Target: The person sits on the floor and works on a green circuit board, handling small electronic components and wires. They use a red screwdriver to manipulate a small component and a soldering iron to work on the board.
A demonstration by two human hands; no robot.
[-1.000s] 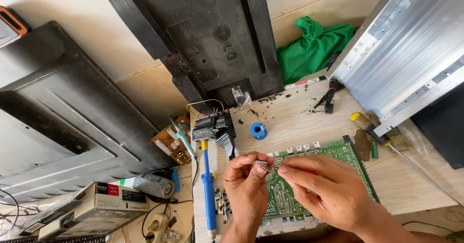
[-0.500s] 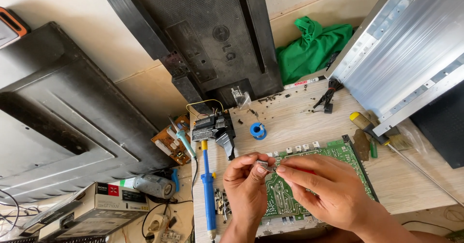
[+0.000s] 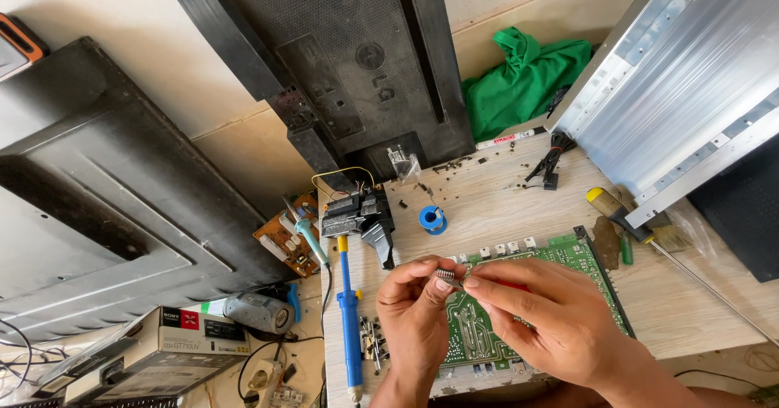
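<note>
- Small electronic component [image 3: 449, 276]: dark, oblong body with a row of thin metallic pins along one edge; it looks like an integrated circuit chip, though finer detail is too small to tell.
- Position: the component is held in the air just above the left upper part of the green circuit board [image 3: 519, 294], between the two hands.
- Left hand [image 3: 414, 307]: thumb and forefinger are closed on the component's left end; the other fingers are curled in toward the palm.
- Right hand [image 3: 540, 315]: fingertips are pinched on the component's right end; the hand covers the middle of the board.
- Circuit board: green, lying flat on the pale wooden table [image 3: 503, 197], with white connectors along its far edge.
- Left of the hands: a blue desoldering pump [image 3: 350, 319] lies lengthwise on the table edge.
- Just beyond the board: a small blue spool of solder [image 3: 432, 219].
- Right of the board: a screwdriver with a yellow and black handle [image 3: 617, 212], lying apart from the hands.
</note>
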